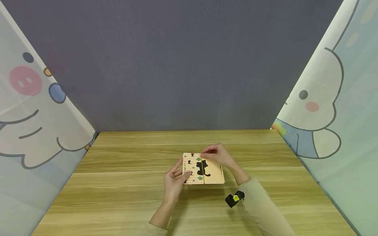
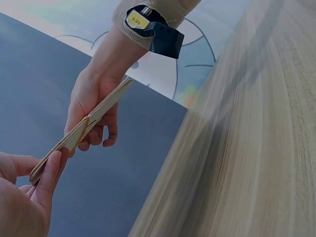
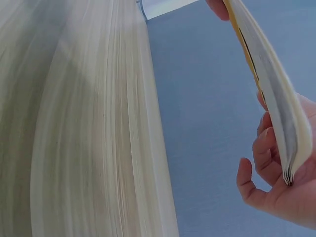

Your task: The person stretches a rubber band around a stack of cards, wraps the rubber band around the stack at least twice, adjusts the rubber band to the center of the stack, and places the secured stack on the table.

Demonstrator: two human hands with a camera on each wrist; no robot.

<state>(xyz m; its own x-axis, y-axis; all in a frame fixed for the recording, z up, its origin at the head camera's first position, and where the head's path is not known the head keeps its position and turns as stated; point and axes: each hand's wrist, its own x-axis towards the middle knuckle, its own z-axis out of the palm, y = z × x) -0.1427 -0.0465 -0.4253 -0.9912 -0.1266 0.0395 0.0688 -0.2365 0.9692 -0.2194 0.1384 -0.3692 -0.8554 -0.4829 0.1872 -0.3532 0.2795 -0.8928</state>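
A cream notebook (image 1: 215,173) with black cats and green leaf shapes is held up above the table, its shadow below. My left hand (image 1: 173,183) grips its left edge, thumb across the cover. Around the notebook's middle runs a yellow elastic band (image 1: 202,172). At the top edge my right hand (image 1: 219,155) pinches the band between thumb and forefinger. In the left wrist view the notebook appears edge-on and the band (image 2: 84,129) angles off it toward the right fingertips. Thin layered pages show at a corner of the notebook (image 3: 279,103) in the right wrist view.
Beneath the hands is a wood-grain table (image 1: 124,183). A dark grey panel (image 1: 183,65) stands at its back edge, with cartoon-printed cloths (image 1: 354,131) on both sides. A black wrist camera (image 1: 234,199) is worn at the right sleeve.
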